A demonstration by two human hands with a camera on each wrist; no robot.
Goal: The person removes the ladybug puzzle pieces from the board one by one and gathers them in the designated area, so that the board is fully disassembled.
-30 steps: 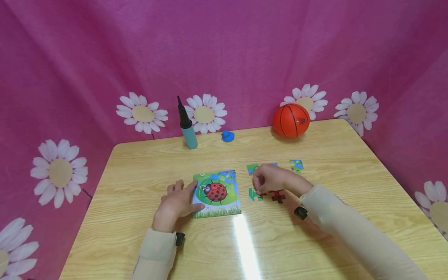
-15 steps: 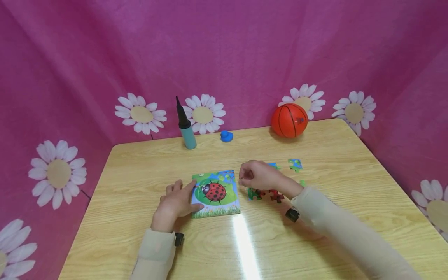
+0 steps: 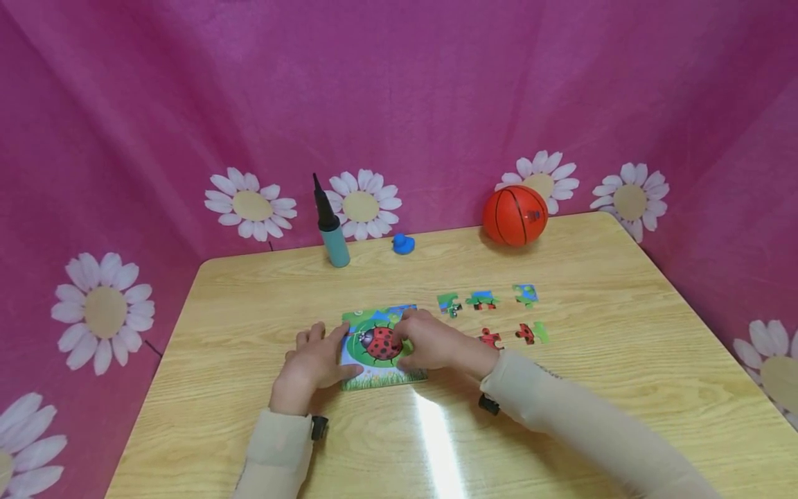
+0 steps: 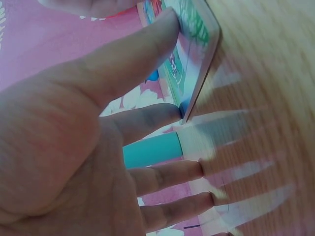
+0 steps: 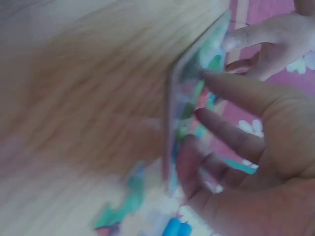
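A square ladybug puzzle (image 3: 374,378) lies on the wooden table in the head view. At its left edge is my left hand (image 3: 314,364), fingers spread. In the left wrist view the thumb (image 4: 142,56) rests on the puzzle's face, the index fingertip touches a corner, and the other fingertips meet the table. My right hand (image 3: 436,341) reaches over the puzzle's right side. Seen from the right wrist, its thumb and bent fingers stand apart against the picture, with no loose piece visible between them. Several jigsaw pieces (image 3: 482,299) lie to the right in two rows.
Along the back of the table stand a teal hand pump (image 3: 337,242) with a black nozzle, a blue rubber duck (image 3: 403,243) and an orange toy basketball (image 3: 515,215). A pink curtain with daisies surrounds the table. The right hand and wrist hide part of the lower piece row.
My right hand has moved left from the loose pieces onto the puzzle's right side, uncovering the upper row of pieces. My left hand has kept its place.
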